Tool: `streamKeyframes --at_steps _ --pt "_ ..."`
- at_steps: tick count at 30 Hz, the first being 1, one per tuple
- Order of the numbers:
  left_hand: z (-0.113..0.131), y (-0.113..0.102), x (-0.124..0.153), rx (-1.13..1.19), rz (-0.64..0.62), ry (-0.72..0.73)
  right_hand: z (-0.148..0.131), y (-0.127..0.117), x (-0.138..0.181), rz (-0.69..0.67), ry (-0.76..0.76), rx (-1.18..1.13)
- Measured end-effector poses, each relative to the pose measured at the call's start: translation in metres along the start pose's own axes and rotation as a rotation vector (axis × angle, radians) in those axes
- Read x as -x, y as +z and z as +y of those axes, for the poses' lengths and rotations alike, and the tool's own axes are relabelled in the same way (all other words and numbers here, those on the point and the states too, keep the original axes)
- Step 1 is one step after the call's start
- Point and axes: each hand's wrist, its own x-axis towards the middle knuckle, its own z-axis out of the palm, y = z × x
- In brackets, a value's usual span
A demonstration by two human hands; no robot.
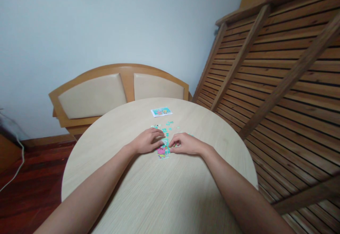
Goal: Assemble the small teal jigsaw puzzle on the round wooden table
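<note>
A small partly joined jigsaw [163, 151], teal with a pink figure, lies in the middle of a round pale wooden table [159, 191]. My left hand [147, 140] rests at its left edge, fingers curled and pressing down on the pieces. My right hand [186, 144] lies at its right edge, fingertips pinched against the puzzle. Several loose teal pieces [169, 127] are scattered just beyond my hands. A small picture card [161, 111] lies farther back on the table.
A wooden headboard with two beige padded panels [117, 88] leans against the pale wall behind the table. A slatted wooden bed frame [278, 78] stands tilted at the right. Dark red floor and a white cable [16, 166] show at the left.
</note>
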Motion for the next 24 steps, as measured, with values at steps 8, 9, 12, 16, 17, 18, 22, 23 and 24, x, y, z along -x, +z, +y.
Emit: streamKeyframes --at_steps 8,9,12,16,17,18,22,23,24 --pt "-0.045 -0.010 0.022 -0.145 0.058 -0.358 0.016 -0.004 0.001 0.097 0.074 -0.029" --pt "-0.048 -0.010 0.023 -0.152 0.049 -0.377 0.017 -0.004 0.001 0.110 0.081 -0.021" --pt "-0.050 -0.008 0.024 -0.157 0.034 -0.386 0.018 -0.007 0.003 0.150 0.106 0.018" --pt "-0.046 -0.001 0.017 -0.145 0.050 -0.329 0.018 -0.009 0.003 0.160 0.126 0.046" --pt "-0.045 0.002 0.014 -0.143 0.055 -0.316 0.018 -0.008 0.003 0.158 0.128 0.049" --pt "-0.044 0.004 0.012 -0.143 0.056 -0.308 0.018 -0.008 0.003 0.154 0.129 0.050" --pt "-0.045 0.015 0.006 -0.160 0.017 -0.351 0.017 -0.005 0.002 0.145 0.125 0.056" --pt "-0.046 0.016 0.006 -0.166 0.009 -0.371 0.017 -0.005 0.002 0.143 0.125 0.057" --pt "-0.047 0.016 0.007 -0.173 0.006 -0.387 0.016 -0.005 0.002 0.141 0.126 0.057"
